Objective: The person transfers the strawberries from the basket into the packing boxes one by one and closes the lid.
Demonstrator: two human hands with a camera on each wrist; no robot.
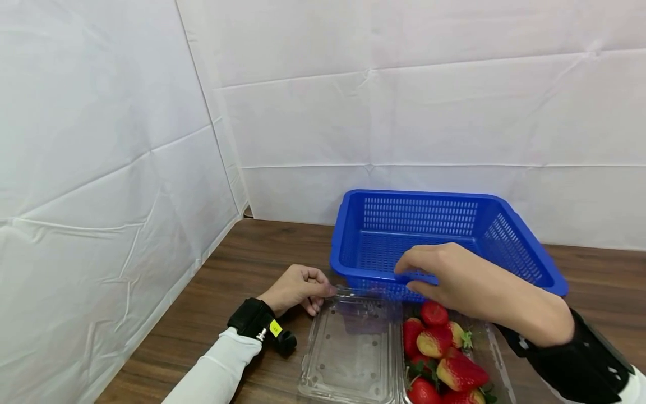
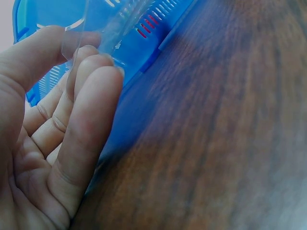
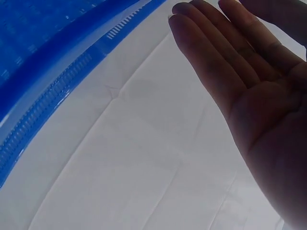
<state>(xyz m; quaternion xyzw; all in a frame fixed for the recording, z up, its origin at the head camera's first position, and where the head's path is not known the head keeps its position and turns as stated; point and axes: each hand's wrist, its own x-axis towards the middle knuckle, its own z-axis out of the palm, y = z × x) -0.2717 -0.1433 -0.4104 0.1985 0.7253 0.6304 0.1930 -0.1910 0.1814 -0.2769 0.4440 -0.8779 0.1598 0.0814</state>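
Note:
A clear plastic clamshell box lies opened out at the front of the table. My left hand (image 1: 299, 290) pinches the far left corner of its lid (image 1: 348, 359) between thumb and fingers; the left wrist view shows the clear edge (image 2: 76, 45) there. Strawberries (image 1: 438, 342), red with some paler yellowish patches, fill the other half. Above the near rim of a blue plastic basket (image 1: 424, 195) hovers my right hand (image 1: 444, 275), thumb and fingers apart, holding nothing. In the right wrist view its fingers (image 3: 216, 52) are fairly straight.
Brown wood-grain table (image 1: 262, 247) lies under everything. White cloth walls (image 1: 303, 112) stand behind the basket and along the left side. The basket's near side stands close against the far edge of the clamshell.

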